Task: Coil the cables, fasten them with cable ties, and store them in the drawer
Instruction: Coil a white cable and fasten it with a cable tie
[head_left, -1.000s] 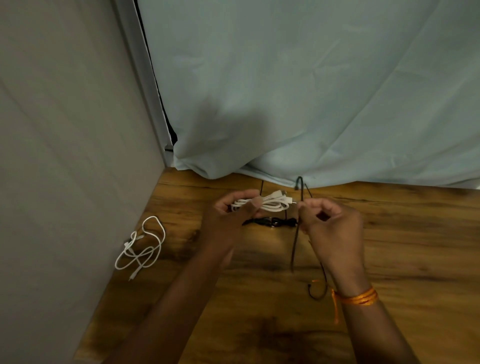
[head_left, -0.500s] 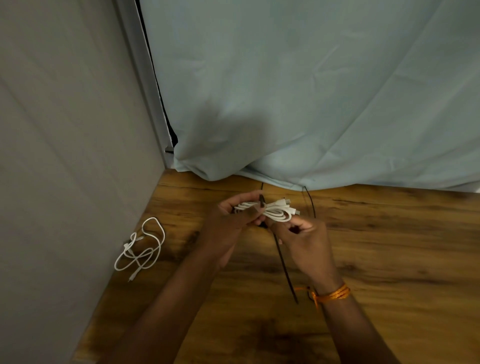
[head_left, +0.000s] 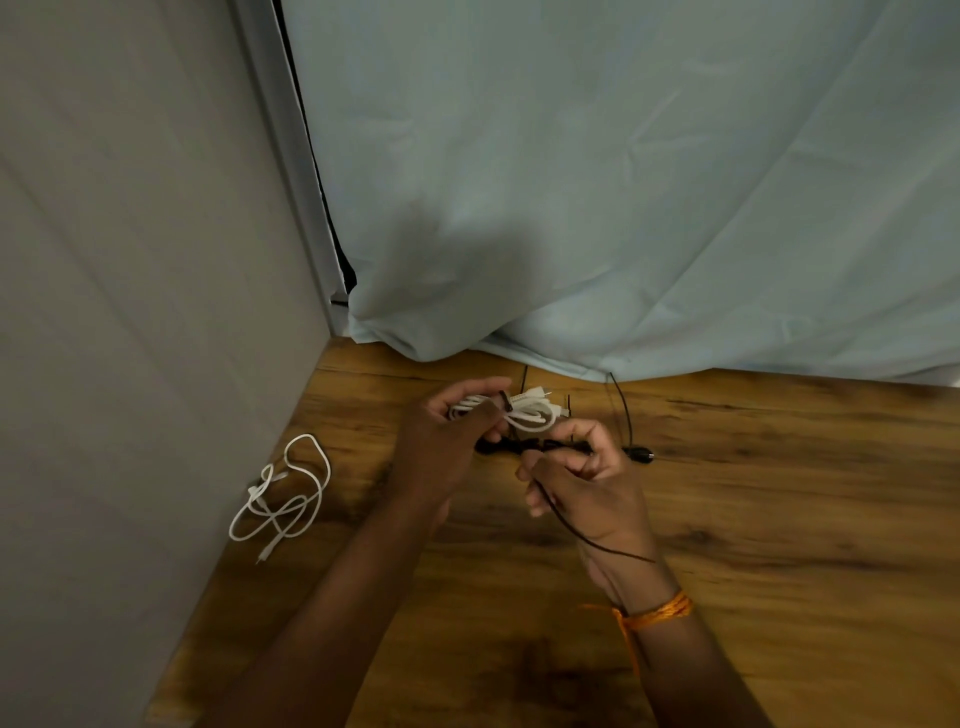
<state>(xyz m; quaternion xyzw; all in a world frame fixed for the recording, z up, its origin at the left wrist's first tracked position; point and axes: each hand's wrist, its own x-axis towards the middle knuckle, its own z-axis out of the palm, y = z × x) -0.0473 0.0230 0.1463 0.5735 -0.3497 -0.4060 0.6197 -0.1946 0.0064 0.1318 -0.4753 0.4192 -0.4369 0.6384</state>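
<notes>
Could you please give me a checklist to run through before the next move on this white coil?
1. Left hand grips the white coil: ok.
2. Black cable tie wrapped round the coil: ok.
3. Right hand holds the tie's tail: ok.
4. Tie locked tight: cannot tell.
5. Loose white cable on the table coiled: not ok.

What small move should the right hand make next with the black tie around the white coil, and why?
Probably the right hand should pull the tail toward the person until the loop sits snug. The left hand grips the white coil, the black cable tie already circles its middle, and the right hand pinches its long free tail, so cinching seems next.
</notes>
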